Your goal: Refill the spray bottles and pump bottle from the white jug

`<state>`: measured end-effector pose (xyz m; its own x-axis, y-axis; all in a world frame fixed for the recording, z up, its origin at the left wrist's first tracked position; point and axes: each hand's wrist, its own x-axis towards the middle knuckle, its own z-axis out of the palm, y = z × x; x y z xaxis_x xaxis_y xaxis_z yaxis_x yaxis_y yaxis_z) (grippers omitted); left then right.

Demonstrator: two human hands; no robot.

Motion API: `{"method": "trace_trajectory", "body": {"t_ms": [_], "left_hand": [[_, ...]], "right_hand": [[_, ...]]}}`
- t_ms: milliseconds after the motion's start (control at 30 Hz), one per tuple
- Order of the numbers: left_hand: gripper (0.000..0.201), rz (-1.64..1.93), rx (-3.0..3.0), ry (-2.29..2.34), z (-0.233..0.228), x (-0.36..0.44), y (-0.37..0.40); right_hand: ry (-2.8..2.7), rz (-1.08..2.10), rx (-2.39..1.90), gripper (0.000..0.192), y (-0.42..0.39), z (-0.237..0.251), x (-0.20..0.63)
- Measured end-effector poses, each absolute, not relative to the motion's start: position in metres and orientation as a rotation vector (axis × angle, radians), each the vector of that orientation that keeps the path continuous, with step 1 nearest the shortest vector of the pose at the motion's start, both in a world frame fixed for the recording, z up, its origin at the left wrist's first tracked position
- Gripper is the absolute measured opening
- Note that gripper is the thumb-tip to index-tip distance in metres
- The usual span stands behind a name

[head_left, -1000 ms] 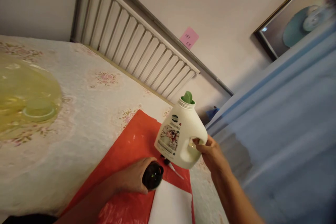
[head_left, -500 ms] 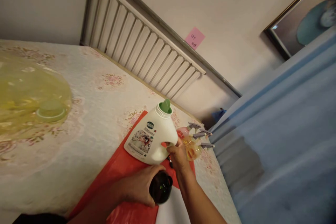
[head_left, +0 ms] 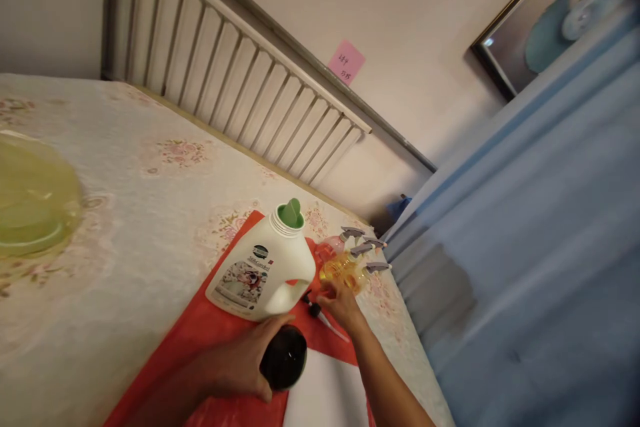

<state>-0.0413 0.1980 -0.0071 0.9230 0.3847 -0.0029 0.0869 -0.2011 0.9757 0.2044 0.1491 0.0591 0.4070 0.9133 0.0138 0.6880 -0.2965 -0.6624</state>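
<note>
the red sheet (head_left: 220, 327) lies on the flowered table cover (head_left: 125, 240). on the sheet stands the white jug (head_left: 263, 270) with a green spout. in front of the jug, the left hand (head_left: 240, 367) closes its fingers around the dark bottle (head_left: 283, 359). right of the jug, the right hand (head_left: 343, 300) touches the yellow spray bottle (head_left: 340, 269) with its fingertips; if it grips is not clear.

Floral-covered table (head_left: 125, 227) with red plastic sheet (head_left: 220, 327), yellow-green dish (head_left: 30, 197), spray bottles (head_left: 350, 257)
</note>
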Motion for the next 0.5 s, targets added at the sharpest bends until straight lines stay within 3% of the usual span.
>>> {"method": "trace_trajectory", "body": {"t_ms": [133,333,500], "left_hand": [[0.115,0.253,1.728,0.366,-0.021,-0.037,0.202],[0.1,0.264,1.719,0.342,-0.022,-0.035,0.203],[0.091,0.268,1.708,0.313,-0.008,-0.037,0.203]], "right_hand": [[-1.353,0.387,-2.291,0.042,0.139,0.028,0.213],[-1.417,0.302,-2.359,0.031,0.136,0.009,0.202],[-1.333,0.297,-2.238,0.02,0.136,0.024,0.201]]}}
